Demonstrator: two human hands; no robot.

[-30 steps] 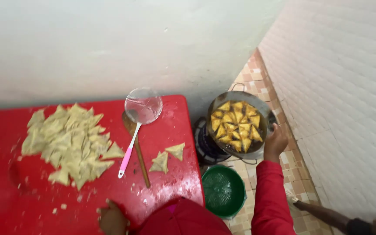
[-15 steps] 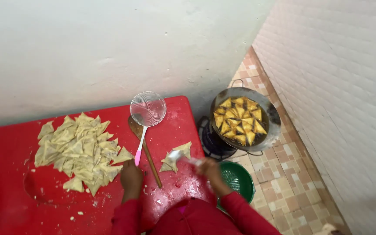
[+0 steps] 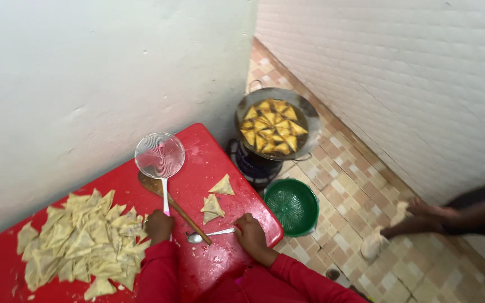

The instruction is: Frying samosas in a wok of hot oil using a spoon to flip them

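Note:
My left hand (image 3: 159, 225) is closed over the lower end of a wire skimmer's handle; the skimmer's round mesh (image 3: 159, 155) lies flat on the red table (image 3: 209, 151). My right hand (image 3: 251, 234) grips the handle end of a metal spoon (image 3: 206, 235) that rests on the table, bowl pointing left. Two folded raw triangular pastries (image 3: 213, 206) lie just beyond the spoon. A big pile of the same pastries (image 3: 79, 241) sits left of my left hand. A wooden spatula (image 3: 176, 206) lies slanted between my hands.
Off the table's right end, a pan of golden frying triangles (image 3: 273, 128) sits on a dark stove (image 3: 254, 164). A green bowl (image 3: 293, 205) stands on the tiled floor below. Another person's foot (image 3: 422, 217) and a sandal (image 3: 374, 244) are at right. White walls close behind.
My right hand came back from the pan to the table and now holds the spoon. My left hand moved up onto the skimmer handle. The view shifted right.

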